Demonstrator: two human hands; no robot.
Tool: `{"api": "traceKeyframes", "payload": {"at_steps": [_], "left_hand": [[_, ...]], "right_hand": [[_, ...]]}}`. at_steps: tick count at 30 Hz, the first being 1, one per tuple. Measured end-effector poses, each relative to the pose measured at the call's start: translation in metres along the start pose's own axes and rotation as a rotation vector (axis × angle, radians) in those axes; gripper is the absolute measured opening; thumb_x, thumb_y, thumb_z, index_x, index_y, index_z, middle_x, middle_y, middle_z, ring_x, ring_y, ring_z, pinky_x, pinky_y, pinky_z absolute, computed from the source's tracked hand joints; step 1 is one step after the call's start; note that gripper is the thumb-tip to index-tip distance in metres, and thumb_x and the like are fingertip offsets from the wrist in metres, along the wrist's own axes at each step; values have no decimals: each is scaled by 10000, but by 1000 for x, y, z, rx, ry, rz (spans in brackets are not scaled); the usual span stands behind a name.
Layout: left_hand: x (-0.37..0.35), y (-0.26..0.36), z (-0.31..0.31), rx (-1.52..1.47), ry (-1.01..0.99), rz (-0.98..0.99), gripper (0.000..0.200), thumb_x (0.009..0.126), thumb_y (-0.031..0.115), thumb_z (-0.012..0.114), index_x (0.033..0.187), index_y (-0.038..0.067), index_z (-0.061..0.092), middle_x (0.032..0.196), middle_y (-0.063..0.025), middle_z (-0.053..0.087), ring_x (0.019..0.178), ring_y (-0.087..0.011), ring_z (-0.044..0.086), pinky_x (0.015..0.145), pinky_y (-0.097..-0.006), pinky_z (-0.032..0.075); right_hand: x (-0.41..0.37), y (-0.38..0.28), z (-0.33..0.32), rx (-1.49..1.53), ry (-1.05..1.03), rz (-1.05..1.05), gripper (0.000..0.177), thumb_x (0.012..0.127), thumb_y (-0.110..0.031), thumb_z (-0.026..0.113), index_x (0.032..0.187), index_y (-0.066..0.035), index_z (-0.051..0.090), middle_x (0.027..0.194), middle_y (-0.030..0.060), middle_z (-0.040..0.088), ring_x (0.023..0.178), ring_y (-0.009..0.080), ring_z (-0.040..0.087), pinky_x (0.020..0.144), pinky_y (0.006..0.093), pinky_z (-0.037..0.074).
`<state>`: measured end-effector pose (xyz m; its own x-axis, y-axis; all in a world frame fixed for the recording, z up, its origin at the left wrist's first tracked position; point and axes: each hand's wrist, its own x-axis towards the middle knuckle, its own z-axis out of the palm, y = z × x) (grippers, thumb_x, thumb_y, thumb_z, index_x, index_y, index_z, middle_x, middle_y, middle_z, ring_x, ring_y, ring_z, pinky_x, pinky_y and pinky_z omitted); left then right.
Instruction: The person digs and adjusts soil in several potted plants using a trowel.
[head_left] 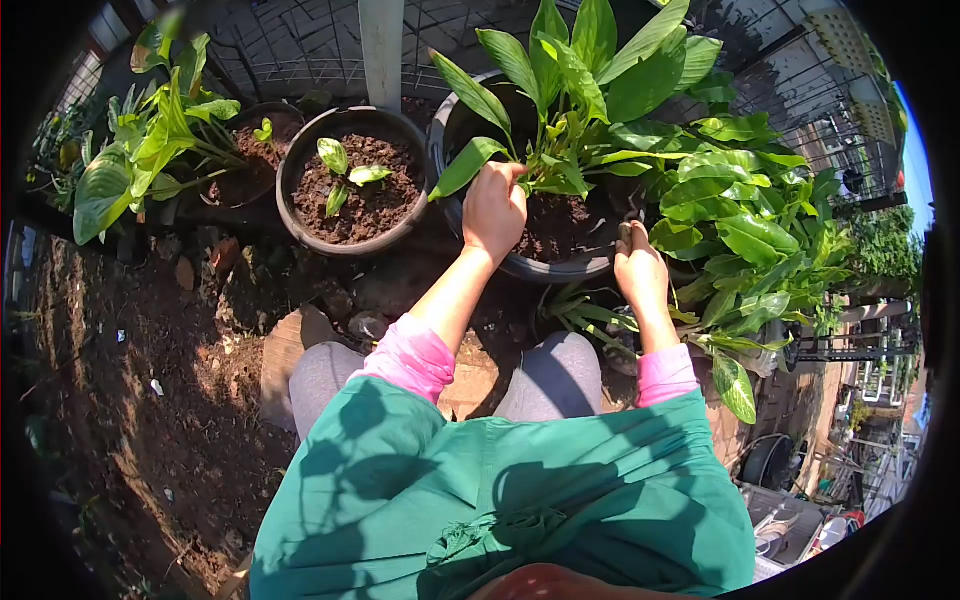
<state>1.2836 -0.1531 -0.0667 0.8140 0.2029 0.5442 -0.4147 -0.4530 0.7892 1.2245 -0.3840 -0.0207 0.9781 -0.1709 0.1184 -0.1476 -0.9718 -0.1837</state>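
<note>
A large dark pot holds soil and a broad-leaved green plant. My left hand reaches over its near rim, with fingers curled closed at the plant's lower stems on the left; the fingertips are partly hidden. My right hand is at the pot's right edge, its fingers bent together, soil-dark at the tips. Whatever those fingers pinch is too small to make out. Brown soil shows between the two hands.
To the left stands a round pot with a small seedling; beyond it is another leafy potted plant. Dense foliage crowds the right side. A pale post and wire fence rise behind. Cardboard lies by my knees.
</note>
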Motion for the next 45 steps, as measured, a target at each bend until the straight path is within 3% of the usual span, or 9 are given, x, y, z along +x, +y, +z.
{"api": "traceKeyframes", "payload": {"at_steps": [17,21,27,29,31,33,34,37,45], "left_hand": [[3,5,-14,-286,-125,-97,137,791,100,546,908,86,617,890,-102,577,892,-289,584,813,-391,471],[6,-2,-47,-554,-281,-258,167,847,80,574,989,44,654,876,-43,578,697,-88,579,646,-251,476],[40,-83,-171,-632,317,-301,113,886,58,577,966,31,652,858,-25,601,688,-72,577,644,-224,473],[44,-130,-220,-311,606,-429,139,871,83,607,1000,32,620,871,-41,597,719,-110,557,672,-263,474],[36,-167,-257,-134,778,-568,312,850,120,656,1121,5,552,876,-46,588,799,-120,549,733,-258,461],[26,-204,-275,-52,852,-820,526,803,175,717,1232,8,463,1104,-118,511,981,-192,518,841,-322,446],[23,-214,-281,-102,853,-915,605,791,200,731,1275,5,424,1178,-142,475,1014,-215,514,872,-326,441],[21,-238,-279,-163,807,-1094,788,774,242,753,1377,21,298,1297,-181,411,1071,-258,506,916,-348,440],[34,-250,-276,-541,599,-1224,1026,839,253,682,1464,125,-121,1220,-230,498,883,-305,629,719,-358,569]], "right_hand": [[-13,-19,25,-198,157,107,429,925,-261,525,1283,-69,386,825,257,625,707,428,634,596,494,512],[-14,-22,25,-219,152,126,429,936,-266,504,1286,-62,360,830,268,624,725,432,634,616,502,512],[-14,-38,16,-213,82,205,467,938,-314,483,1303,-47,368,955,281,636,893,443,616,758,512,481],[-14,-33,17,-54,77,191,525,920,-329,515,1329,-46,347,993,296,627,914,451,609,779,508,472],[-12,-10,44,-4,256,65,442,920,-354,557,1228,-82,395,770,216,619,701,374,635,583,449,501],[-40,-60,26,1023,40,607,392,939,-391,552,1159,-97,413,693,104,549,573,223,574,469,326,458],[-59,-95,16,1121,112,600,364,953,-407,533,1128,-113,412,689,33,472,532,113,474,432,234,399],[-89,-144,21,1394,222,612,363,974,-372,503,1204,-121,377,770,48,509,565,127,492,472,251,442],[-126,-271,32,1438,-48,-153,488,975,-172,500,1389,-125,245,910,80,530,674,114,520,559,236,472]]}}
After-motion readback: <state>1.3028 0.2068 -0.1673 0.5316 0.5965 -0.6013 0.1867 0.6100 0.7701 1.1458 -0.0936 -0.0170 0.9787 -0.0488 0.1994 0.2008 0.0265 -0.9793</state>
